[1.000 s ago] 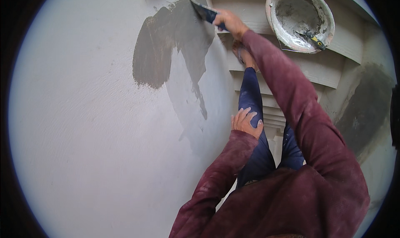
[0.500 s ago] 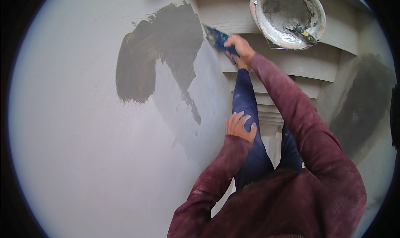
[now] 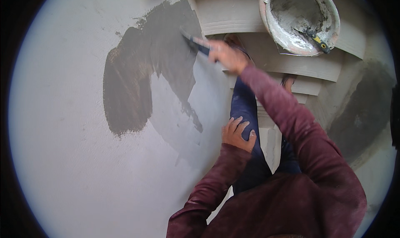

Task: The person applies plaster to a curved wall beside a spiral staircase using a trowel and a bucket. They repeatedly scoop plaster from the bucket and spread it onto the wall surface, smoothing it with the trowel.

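Note:
My right hand (image 3: 225,54) grips a blue-handled putty knife (image 3: 195,43), its blade pressed against the white wall (image 3: 66,154) at the right edge of a dark grey wet plaster patch (image 3: 141,84). My left hand (image 3: 237,134) rests flat on my left thigh, fingers spread, holding nothing. Both arms wear maroon sleeves; my legs are in blue trousers.
A round pan (image 3: 300,19) smeared with grey plaster sits on the upper steps, with a yellow-and-black handled tool (image 3: 314,36) lying in it. White stair treads (image 3: 291,67) run below my feet. A second grey patch (image 3: 362,113) marks the surface at right.
My right hand has drawn the putty knife down and across the patch's upper right edge. The view has shifted, so the patch sits further left and lower. My left hand stays on my thigh.

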`<state>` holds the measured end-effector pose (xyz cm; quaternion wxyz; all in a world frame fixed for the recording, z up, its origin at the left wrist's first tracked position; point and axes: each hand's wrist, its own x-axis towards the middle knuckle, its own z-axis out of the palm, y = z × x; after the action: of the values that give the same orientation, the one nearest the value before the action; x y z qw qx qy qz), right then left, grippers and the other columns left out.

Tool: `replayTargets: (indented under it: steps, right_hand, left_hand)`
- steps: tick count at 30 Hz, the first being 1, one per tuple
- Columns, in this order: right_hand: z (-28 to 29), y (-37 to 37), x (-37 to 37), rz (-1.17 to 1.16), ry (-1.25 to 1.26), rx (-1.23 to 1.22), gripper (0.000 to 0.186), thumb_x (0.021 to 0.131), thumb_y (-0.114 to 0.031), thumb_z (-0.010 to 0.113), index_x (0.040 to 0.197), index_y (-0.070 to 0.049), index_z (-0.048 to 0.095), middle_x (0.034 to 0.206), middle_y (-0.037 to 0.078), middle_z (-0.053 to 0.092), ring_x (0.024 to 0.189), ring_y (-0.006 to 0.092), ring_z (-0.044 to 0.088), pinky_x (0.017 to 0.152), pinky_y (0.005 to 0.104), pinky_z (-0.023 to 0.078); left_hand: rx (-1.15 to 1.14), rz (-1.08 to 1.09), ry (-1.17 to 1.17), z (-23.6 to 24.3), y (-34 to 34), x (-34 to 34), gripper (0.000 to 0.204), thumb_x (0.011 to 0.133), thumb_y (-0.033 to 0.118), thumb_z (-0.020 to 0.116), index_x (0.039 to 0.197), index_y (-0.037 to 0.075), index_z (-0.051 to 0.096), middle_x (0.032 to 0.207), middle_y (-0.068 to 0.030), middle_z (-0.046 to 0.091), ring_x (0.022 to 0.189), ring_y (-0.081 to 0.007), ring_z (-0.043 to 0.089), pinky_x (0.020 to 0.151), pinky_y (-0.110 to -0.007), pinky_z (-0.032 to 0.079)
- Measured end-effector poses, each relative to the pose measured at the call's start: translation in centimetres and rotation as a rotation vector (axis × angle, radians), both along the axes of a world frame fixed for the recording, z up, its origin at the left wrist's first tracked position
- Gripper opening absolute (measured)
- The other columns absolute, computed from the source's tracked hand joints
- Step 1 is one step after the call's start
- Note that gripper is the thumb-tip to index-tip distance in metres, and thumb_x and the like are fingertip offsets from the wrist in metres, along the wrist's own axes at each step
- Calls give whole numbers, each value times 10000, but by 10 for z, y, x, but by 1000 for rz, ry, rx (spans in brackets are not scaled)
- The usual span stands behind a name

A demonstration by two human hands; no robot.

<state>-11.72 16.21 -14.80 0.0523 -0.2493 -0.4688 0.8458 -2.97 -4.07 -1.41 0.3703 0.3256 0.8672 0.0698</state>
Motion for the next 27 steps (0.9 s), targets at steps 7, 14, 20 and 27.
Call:
replayTargets:
  steps: [7, 14, 20, 27]
  right_hand:
    - [-52, -20, 49, -108, 97, -278, 280, 748, -150, 496, 943, 8, 620, 828, 49, 591, 730, 139, 545, 682, 270, 422]
    - [-76, 61, -22, -187, -125, -188, 266, 720, -192, 544, 943, -58, 601, 739, -16, 499, 628, 81, 440, 577, 225, 375]
    - [13, -13, 47, 54, 59, -320, 485, 725, -135, 511, 1195, -24, 562, 726, 12, 533, 671, 92, 494, 635, 234, 418]
    - [-47, -45, 31, -333, -230, -258, 557, 751, -182, 506, 1281, -12, 478, 1026, 111, 600, 905, 194, 548, 817, 267, 410]
  left_hand:
    - [7, -66, -9, -1, 10, -4, 311, 682, 220, 661, 965, 94, 635, 1134, -104, 568, 1116, -346, 471, 957, -487, 341]
    - [47, -47, -44, -7, 0, 9, 313, 672, 183, 667, 967, 85, 631, 1129, -124, 566, 1108, -361, 472, 945, -456, 366]
    - [31, -2, -23, -7, -14, 13, 310, 676, 168, 667, 967, 69, 628, 1133, -123, 560, 1101, -364, 471, 954, -459, 366]
    - [79, 10, -36, -15, -32, 25, 312, 681, 169, 662, 974, 66, 630, 1123, -126, 562, 1096, -372, 471, 940, -462, 380]
